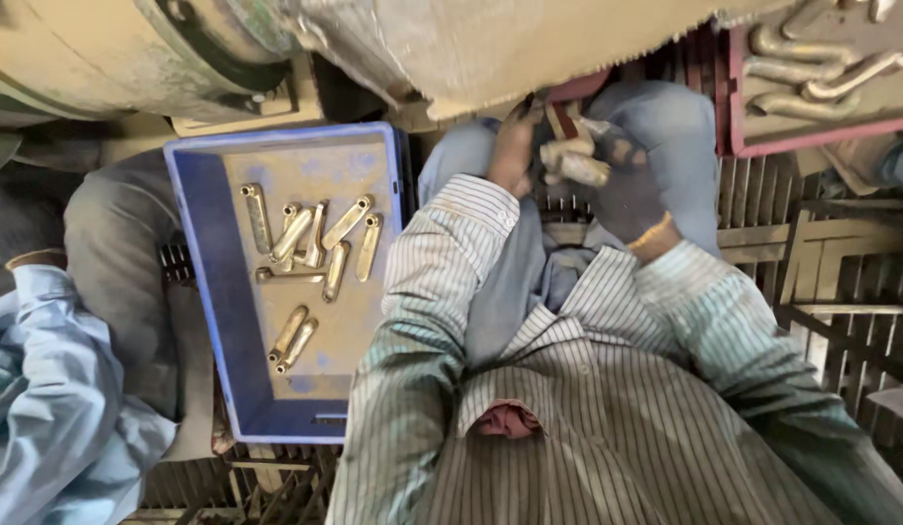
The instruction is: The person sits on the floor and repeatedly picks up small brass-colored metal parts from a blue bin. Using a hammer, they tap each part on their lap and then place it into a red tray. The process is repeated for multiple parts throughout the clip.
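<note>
A slatted metal grating is seen underfoot across the right and bottom of the frame, and a large worn machine body fills the top. At the left centre a blue plastic crate is set on the grating, with about ten brass-coloured metal parts scattered in it. In the upper right corner a red tray holding larger bent metal pieces is visible. Another person's grey trouser leg and blue sleeve are seen at the far left.

Near the upper centre, above the blue-trousered lap, the right hand, dark with grime, is curled shut around a small bundle of brass parts. The left hand is raised just beside it; its fingertips are touching the bundle, but how far the fingers are parted cannot be told, since they are partly hidden under the machine's edge.
</note>
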A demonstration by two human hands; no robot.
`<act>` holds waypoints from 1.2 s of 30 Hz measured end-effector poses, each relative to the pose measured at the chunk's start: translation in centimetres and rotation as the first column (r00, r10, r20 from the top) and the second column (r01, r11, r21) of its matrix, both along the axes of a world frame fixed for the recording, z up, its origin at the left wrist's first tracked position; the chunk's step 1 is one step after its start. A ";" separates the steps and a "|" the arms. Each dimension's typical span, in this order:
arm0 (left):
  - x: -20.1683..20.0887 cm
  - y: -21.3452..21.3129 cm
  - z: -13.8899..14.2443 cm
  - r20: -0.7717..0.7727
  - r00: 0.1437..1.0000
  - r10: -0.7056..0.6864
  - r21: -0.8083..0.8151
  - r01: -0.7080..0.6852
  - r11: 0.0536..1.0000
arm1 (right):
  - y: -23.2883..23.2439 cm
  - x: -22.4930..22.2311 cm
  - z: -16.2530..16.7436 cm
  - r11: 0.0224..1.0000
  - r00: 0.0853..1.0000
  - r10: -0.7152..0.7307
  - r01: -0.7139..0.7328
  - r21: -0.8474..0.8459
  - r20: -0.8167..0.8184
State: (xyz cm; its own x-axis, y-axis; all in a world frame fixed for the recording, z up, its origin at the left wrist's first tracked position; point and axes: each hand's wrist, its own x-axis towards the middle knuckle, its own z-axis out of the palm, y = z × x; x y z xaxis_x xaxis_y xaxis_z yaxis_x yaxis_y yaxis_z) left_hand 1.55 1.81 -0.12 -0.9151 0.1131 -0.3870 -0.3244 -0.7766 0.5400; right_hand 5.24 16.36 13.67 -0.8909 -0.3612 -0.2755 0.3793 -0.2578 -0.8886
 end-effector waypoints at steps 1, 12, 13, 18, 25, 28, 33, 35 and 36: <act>1.2 -0.2 1.3 0.011 1.000 -0.025 -0.048 0.026 0.998 | 1.0 1.5 1.0 1.000 0.999 0.003 -0.002 -0.022 0.037; 11.4 -3.7 16.9 -0.321 0.882 -0.345 -0.652 0.058 0.756 | 8.7 9.9 7.8 0.998 0.997 0.004 0.001 0.062 -0.082; 11.5 -3.3 18.3 -0.411 0.842 -0.351 -0.680 -0.026 0.733 | 8.7 9.9 8.0 0.997 0.997 -0.053 0.055 -0.058 0.050; 12.5 -1.8 23.8 -0.523 0.383 -0.761 -0.810 -0.502 0.305 | 7.7 9.7 6.7 0.919 0.967 -0.070 0.158 -0.362 0.246; 15.1 -6.9 23.4 -0.352 0.706 -0.615 -0.893 -0.449 -0.004 | 5.1 9.0 4.0 0.852 0.780 0.348 -0.030 -0.523 0.521; 16.3 -9.1 21.2 -0.257 0.904 -0.340 -0.936 -0.321 -0.147 | 5.9 8.8 4.9 0.964 0.921 0.256 -0.221 -0.148 0.292; 19.6 -8.2 19.2 -0.294 0.912 -0.286 -0.918 -0.353 -0.182 | 7.4 8.8 6.5 0.940 0.935 0.195 -0.093 -0.328 0.295; 19.7 -8.3 18.8 -0.312 0.903 -0.295 -0.875 -0.394 -0.282 | 7.3 9.2 6.4 0.962 0.877 0.224 -0.130 -0.240 0.424; 19.3 -8.6 18.5 -0.224 0.934 -0.277 -0.923 -0.294 -0.246 | 7.2 9.4 6.3 0.961 0.878 0.252 -0.176 -0.215 0.408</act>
State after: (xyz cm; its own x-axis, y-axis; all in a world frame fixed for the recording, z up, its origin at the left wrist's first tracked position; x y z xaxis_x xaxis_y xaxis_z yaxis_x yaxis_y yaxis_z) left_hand 20.82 -6.78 18.42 -0.9659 -0.1342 0.2212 0.0337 0.7826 0.6216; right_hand 14.66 23.56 19.98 -0.5954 -0.6034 -0.5305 0.7746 -0.2557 -0.5785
